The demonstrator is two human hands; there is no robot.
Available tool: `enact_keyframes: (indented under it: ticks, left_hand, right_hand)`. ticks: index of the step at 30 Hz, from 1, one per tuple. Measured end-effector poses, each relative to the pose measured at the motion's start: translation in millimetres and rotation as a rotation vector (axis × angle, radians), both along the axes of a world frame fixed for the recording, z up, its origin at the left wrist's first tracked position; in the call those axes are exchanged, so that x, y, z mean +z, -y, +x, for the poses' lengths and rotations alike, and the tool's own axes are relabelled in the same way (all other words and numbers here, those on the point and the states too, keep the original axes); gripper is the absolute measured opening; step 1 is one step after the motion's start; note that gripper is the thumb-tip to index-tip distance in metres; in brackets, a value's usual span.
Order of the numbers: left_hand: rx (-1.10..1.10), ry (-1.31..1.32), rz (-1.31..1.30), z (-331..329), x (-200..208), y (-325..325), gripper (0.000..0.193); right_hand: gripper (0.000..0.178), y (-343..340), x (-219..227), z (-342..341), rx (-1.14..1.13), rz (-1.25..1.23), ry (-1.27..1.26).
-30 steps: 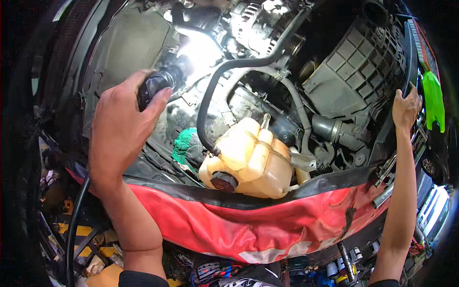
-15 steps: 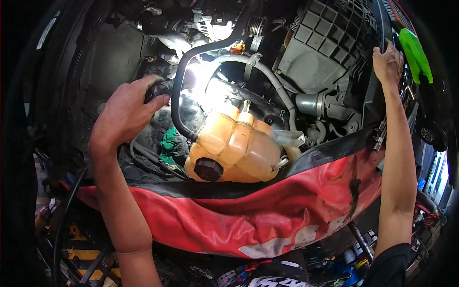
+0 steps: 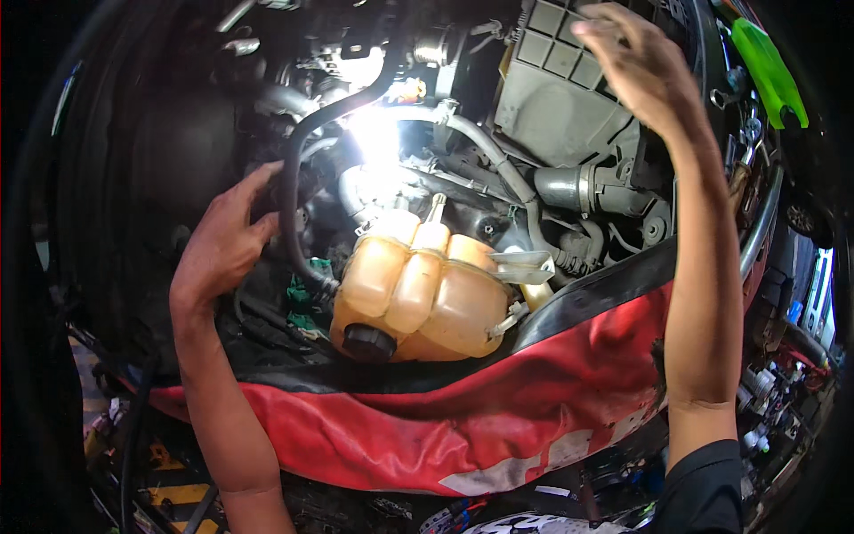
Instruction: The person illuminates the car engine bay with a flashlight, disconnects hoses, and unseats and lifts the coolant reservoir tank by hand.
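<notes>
In the engine bay, my left hand (image 3: pixel 227 240) is beside a curved black hose (image 3: pixel 292 191), thumb and forefinger apart, with nothing visible between them. That hose runs down to a yellowed plastic coolant reservoir (image 3: pixel 427 294) with a black screw cap (image 3: pixel 369 343). At the upper right my right hand (image 3: pixel 645 76) is raised over the ribbed grey air filter box (image 3: pixel 556 107). Its fingers are loosely stretched, somewhat blurred, and hold nothing I can see. A glaring white light (image 3: pixel 378 147) shines behind the reservoir and washes out the parts around it.
A red and black fender cover (image 3: pixel 382 436) drapes over the near edge. Green cloth (image 3: pixel 302 303) is tucked left of the reservoir. A grey hose (image 3: pixel 498 160) arches behind it. Tools (image 3: pixel 752 133) and a bright green piece (image 3: pixel 769 76) lie along the right edge.
My right hand has left the right edge and swung inward over the air filter box. My left hand has come off a dark rounded part and opened. The view has shifted slightly.
</notes>
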State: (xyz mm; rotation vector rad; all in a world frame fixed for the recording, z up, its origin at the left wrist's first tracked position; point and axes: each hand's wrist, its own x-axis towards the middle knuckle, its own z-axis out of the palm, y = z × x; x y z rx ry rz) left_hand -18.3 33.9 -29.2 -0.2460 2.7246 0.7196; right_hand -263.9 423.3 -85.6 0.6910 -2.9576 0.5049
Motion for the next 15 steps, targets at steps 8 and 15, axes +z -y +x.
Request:
enact_keyframes:
  ticks: [8,15]
  left_hand:
    - [0.246,0.23,0.258,-6.2,-18.4,6.9,0.05]
    - [0.308,0.311,0.231,-4.5,-8.0,8.4,0.049]
  right_hand:
    - [0.031,28.9,-47.6,60.4,0.221,0.221,0.454]
    - [0.016,26.2,-63.2,58.7,0.274,0.423,0.539]
